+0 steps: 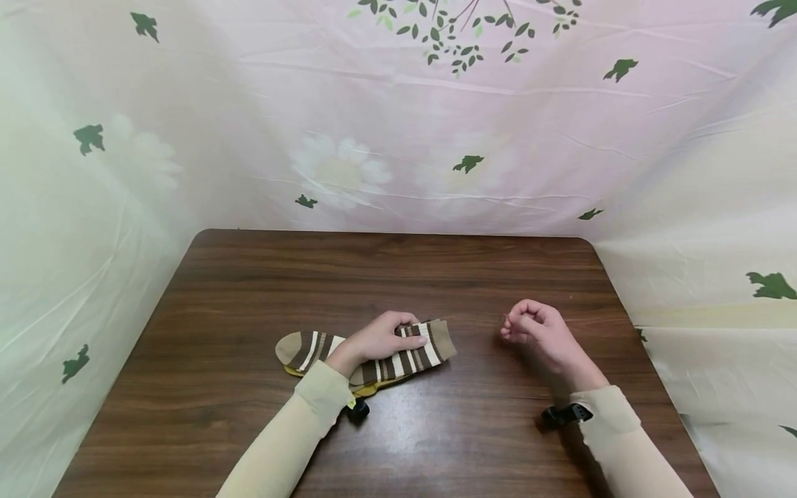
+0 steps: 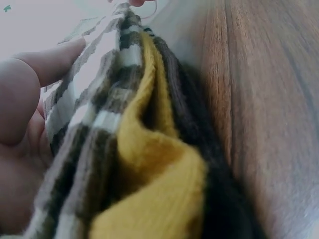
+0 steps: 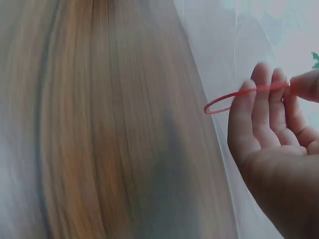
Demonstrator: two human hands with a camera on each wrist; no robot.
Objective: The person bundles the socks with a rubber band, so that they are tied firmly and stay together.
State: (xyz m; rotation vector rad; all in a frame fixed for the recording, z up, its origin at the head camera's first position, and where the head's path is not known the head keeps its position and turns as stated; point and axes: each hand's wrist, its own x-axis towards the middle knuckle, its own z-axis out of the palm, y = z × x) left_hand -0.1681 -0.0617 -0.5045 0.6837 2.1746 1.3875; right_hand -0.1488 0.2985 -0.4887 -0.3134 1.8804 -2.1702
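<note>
Brown-and-white striped socks [image 1: 438, 340] with tan ends lie in a stack on the table, left of centre. My left hand [image 1: 381, 336] grips the stack, with its thumb across the top striped sock. A mustard-yellow sock [image 2: 149, 164] bulges in folds beside the striped ones in the left wrist view, and a dark sock [image 2: 192, 112] lies along the wood. Off to the right, my right hand [image 1: 543, 337] is raised above the table. It pinches a thin red rubber band [image 3: 224, 97] between thumb and fingers, the loop sticking out past the fingertips.
The brown wood-grain table [image 1: 249, 277] has rounded far corners. Pale cloth [image 1: 386, 124] printed with leaves and flowers hangs behind it and along both sides. A black wrist camera [image 1: 563, 416] is strapped at the right cuff, another [image 1: 358, 411] at the left.
</note>
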